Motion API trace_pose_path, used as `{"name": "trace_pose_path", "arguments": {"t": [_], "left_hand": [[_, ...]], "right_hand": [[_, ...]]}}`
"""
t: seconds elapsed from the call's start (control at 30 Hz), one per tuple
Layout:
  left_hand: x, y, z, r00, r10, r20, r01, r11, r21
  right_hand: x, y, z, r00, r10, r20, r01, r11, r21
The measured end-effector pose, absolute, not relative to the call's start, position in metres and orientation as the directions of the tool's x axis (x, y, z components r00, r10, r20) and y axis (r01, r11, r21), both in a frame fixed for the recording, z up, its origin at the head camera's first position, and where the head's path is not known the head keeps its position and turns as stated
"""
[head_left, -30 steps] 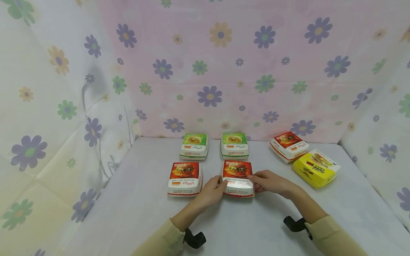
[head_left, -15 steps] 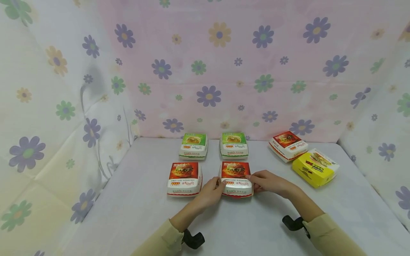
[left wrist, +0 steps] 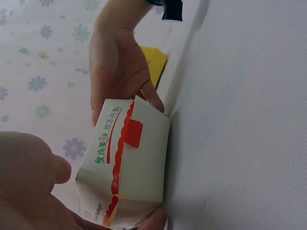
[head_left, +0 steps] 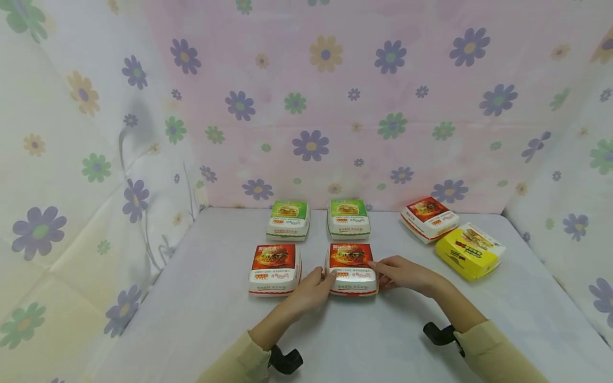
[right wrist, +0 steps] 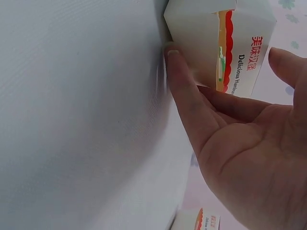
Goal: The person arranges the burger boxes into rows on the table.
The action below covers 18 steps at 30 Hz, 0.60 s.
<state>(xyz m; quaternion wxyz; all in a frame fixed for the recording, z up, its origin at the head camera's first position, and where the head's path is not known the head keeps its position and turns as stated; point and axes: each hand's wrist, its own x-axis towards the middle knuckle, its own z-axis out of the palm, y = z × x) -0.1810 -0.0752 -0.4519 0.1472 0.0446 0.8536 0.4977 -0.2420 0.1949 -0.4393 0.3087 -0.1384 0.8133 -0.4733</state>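
A red-and-white hamburger box [head_left: 351, 268] sits on the white tabletop between both hands. My left hand [head_left: 313, 290] holds its left side, thumb by the front left corner; in the left wrist view fingertips show low at the box's [left wrist: 144, 163] near corner. My right hand [head_left: 399, 274] holds the right side, thumb at the top edge. The right wrist view shows that hand's fingers [right wrist: 187, 91] reaching along the foot of the box [right wrist: 196, 43]. To the left stands a matching red-and-white box [head_left: 274, 270].
Two green-and-white burger boxes [head_left: 288, 221] [head_left: 348, 219] form a row behind the red ones. At the right, another red box [head_left: 429, 219] lies askew, close against a yellow box [head_left: 471, 251]. A flowered cloth [head_left: 311, 106] hangs behind and along both sides.
The held box has shifted slightly left, and its far edge has come down so that it looks level. Both hands have kept their hold. The other boxes have stayed in place.
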Motion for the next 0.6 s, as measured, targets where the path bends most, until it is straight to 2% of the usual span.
{"name": "trace_pose_path", "arguments": {"t": [0.2,0.43,0.6], "left_hand": [[-0.177,-0.080,-0.453,-0.951,0.262,-0.164,0.000,0.531,0.847],[-0.169,-0.084,-0.453,-0.953,0.298,-0.057,0.158,0.649,0.744],[-0.162,-0.083,-0.448,-0.945,0.326,-0.007,0.234,0.695,0.679]], "right_hand": [[-0.238,0.201,-0.435,-0.766,-0.535,-0.355,0.034,0.518,-0.855],[-0.232,0.210,-0.432,-0.781,-0.518,-0.348,0.012,0.545,-0.839],[-0.225,0.217,-0.429,-0.797,-0.507,-0.328,-0.053,0.600,-0.798]]}}
